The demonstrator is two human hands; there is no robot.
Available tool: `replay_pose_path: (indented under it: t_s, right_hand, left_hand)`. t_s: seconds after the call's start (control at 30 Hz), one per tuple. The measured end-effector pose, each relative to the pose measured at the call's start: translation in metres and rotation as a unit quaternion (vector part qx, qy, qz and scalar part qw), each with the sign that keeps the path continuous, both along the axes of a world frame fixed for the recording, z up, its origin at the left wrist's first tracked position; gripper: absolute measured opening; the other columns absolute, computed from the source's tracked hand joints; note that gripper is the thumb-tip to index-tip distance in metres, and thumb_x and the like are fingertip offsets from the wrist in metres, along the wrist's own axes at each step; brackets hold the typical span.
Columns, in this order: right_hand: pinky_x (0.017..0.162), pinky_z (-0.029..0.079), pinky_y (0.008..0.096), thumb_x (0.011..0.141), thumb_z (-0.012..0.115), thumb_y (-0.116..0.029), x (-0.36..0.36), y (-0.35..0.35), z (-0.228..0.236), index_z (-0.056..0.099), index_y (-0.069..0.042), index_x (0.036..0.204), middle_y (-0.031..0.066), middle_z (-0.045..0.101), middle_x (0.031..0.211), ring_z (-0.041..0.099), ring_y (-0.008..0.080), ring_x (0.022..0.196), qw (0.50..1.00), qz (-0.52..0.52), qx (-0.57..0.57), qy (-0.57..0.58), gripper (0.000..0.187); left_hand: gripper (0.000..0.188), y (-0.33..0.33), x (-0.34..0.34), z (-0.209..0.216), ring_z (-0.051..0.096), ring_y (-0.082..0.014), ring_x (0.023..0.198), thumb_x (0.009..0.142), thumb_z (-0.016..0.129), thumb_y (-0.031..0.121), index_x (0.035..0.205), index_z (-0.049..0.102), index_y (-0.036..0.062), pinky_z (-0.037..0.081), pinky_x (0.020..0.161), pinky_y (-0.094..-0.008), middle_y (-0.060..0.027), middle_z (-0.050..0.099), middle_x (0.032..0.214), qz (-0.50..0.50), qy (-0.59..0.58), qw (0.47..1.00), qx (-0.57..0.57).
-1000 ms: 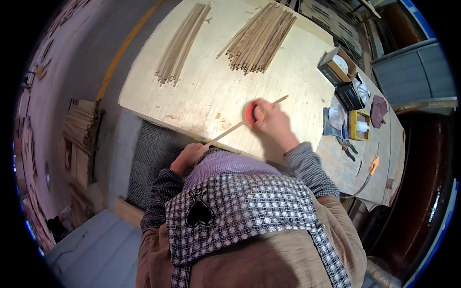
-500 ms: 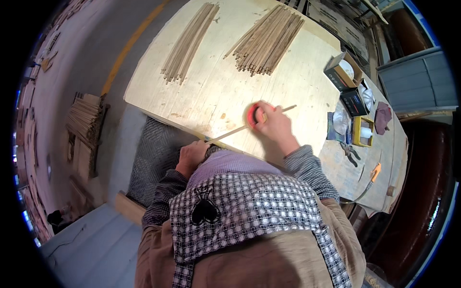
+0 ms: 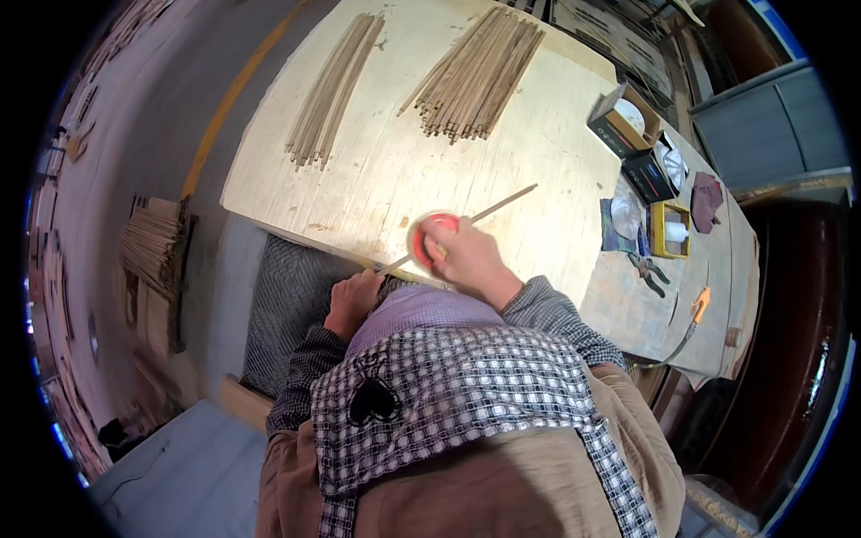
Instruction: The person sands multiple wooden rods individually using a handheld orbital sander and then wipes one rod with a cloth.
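Grasps a slim wooden stick (image 3: 507, 202) by its near end in the left hand (image 3: 356, 296), at the near edge of the pale table (image 3: 368, 184). Slants from there rightward and away over the tabletop: thin, straight, smooth-looking, pale close to the fist, browner toward the bare far tip. Clutches a round, red-rimmed thing (image 3: 430, 224) in the right hand (image 3: 473, 257), against the stick, nearer the left fist than the tip. Looks blurred there; cannot tell its exact kind.
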State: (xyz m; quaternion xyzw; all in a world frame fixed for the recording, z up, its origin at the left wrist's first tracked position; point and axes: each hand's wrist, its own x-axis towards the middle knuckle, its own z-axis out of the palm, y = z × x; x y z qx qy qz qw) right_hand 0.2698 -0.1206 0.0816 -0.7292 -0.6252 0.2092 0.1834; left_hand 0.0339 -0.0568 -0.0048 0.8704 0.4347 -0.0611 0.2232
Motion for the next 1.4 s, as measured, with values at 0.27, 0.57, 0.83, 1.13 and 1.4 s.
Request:
replay_pose_path:
  t_s: [0.27,0.57,0.83,1.13,1.4]
  right_hand:
    - [0.076,0.051,0.0445,0.075,0.062,-0.029,0.129,0.003,-0.018,0.049,-0.025,0.127,0.0229,0.055,0.100,0.062,0.0392,0.085,0.956,-0.274,-0.044,-0.100,0.054]
    - [0.074,0.052,0.0434,0.068,0.066,-0.031,0.047,0.006,-0.007,0.051,-0.029,0.124,0.0218,0.057,0.100,0.062,0.0391,0.083,0.990,-0.114,-0.054,-0.057,0.058]
    - [0.080,0.051,0.0430,0.062,0.074,-0.031,0.112,0.017,-0.012,0.047,-0.024,0.130,0.0229,0.059,0.101,0.061,0.0382,0.091,0.967,-0.222,-0.068,-0.103,0.073]
    - [0.061,0.052,0.0432,0.081,0.058,-0.026,-0.021,0.010,0.006,0.051,-0.029,0.121,0.0231,0.054,0.098,0.062,0.0374,0.074,0.994,0.096,-0.042,-0.010,0.041]
    - [0.073,0.051,0.0439,0.072,0.065,-0.028,0.053,0.012,-0.002,0.052,-0.027,0.124,0.0242,0.054,0.102,0.061,0.0392,0.083,0.991,-0.109,-0.056,-0.050,0.053]
  left_hand:
    - [0.031,-0.001,-0.004,-0.011,0.058,-0.0415,0.064,0.093,0.049,0.031,0.076,0.050,0.0050,0.044,0.057,-0.0521,-0.0195,0.059,0.065,-0.007,-0.068,0.998,0.007]
    - [0.034,0.000,-0.004,0.001,0.060,-0.0401,0.066,0.093,0.045,0.035,0.078,0.053,0.0045,0.046,0.061,-0.0522,-0.0192,0.061,0.067,-0.010,-0.060,0.998,-0.013]
    - [0.037,-0.002,-0.007,-0.005,0.056,-0.0434,0.068,0.094,0.044,0.036,0.079,0.054,0.0033,0.041,0.060,-0.0530,-0.0216,0.058,0.069,0.027,-0.095,0.991,-0.090]
    - [0.038,0.007,-0.013,-0.020,0.056,-0.0426,0.075,0.093,0.046,0.034,0.078,0.058,0.0013,0.042,0.064,-0.0497,-0.0218,0.059,0.076,0.011,-0.133,0.980,-0.144]
    - [0.037,0.008,-0.012,-0.013,0.055,-0.0416,0.074,0.092,0.046,0.031,0.078,0.057,-0.0014,0.040,0.064,-0.0480,-0.0226,0.058,0.076,0.015,-0.149,0.973,-0.172]
